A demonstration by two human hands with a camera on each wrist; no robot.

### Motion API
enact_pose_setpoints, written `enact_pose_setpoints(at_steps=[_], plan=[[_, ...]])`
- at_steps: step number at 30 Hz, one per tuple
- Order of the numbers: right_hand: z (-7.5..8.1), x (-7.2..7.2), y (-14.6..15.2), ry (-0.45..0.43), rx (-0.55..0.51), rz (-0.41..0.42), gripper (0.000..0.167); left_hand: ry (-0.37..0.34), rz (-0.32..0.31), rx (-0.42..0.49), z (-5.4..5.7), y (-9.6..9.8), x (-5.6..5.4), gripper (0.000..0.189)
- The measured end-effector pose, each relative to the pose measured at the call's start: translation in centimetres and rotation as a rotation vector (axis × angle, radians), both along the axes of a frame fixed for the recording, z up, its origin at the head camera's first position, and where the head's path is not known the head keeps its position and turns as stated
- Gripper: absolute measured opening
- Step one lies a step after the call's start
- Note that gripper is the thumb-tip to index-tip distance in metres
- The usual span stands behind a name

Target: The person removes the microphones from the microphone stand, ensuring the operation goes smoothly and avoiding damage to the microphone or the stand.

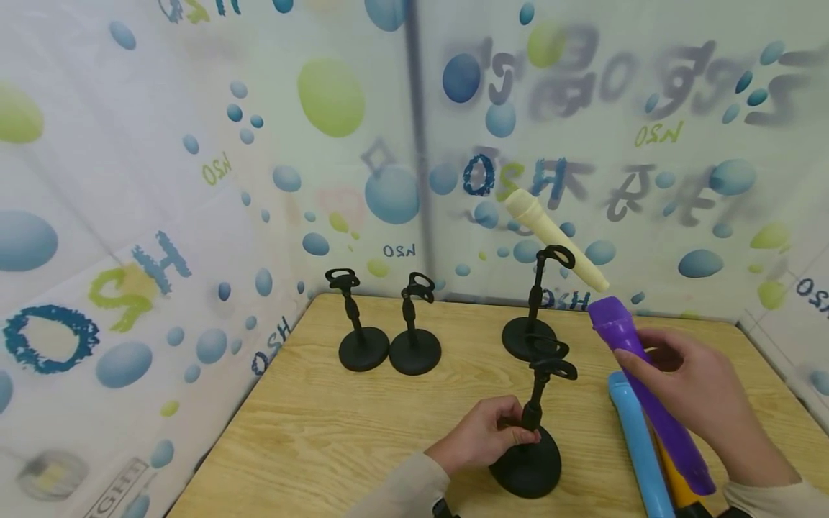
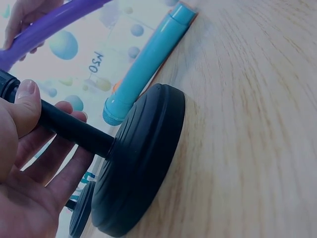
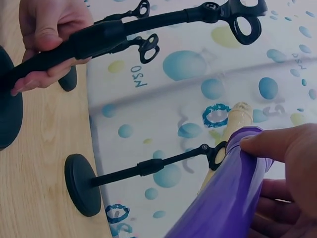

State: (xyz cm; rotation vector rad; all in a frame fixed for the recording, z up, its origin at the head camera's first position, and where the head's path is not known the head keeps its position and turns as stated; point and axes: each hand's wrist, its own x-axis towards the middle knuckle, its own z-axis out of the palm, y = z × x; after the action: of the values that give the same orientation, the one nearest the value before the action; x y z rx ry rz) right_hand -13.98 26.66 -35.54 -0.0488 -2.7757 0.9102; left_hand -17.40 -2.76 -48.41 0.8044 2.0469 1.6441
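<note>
My left hand [image 1: 482, 434] grips the lower pole of a black microphone stand [image 1: 526, 467], just above its round base. Its clip has no microphone in it. In my right hand [image 1: 702, 388] is a purple microphone [image 1: 657, 410], held slanting, head up and to the left, with the thumb along its upper part in the right wrist view. Just behind the purple microphone, a cream microphone [image 1: 557, 237] sits tilted in the clip of another black stand [image 1: 535, 298].
Two more black stands [image 1: 364, 350] with bare clips stand side by side at the back left. A light blue microphone [image 1: 637, 439] and an orange one [image 1: 676, 478] lie at the right, partly under the purple one in the head view. A patterned sheet [image 1: 337, 187] hangs behind the wooden table [image 1: 311, 424].
</note>
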Motion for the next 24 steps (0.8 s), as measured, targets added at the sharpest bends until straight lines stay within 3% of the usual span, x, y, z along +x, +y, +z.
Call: enact_pose_setpoints(at_steps=[13,24], plan=[[-2.7,0.2,2.3,-0.004,0.030,-0.085,0.068,-0.012,0.010,0.014,0.0,0.1,0.2,0.009],[-4.7,1.0,4.6,-0.114,0.039,-0.153,0.076,-0.037,0.004,0.021,0.0,0.0,0.1,0.009]])
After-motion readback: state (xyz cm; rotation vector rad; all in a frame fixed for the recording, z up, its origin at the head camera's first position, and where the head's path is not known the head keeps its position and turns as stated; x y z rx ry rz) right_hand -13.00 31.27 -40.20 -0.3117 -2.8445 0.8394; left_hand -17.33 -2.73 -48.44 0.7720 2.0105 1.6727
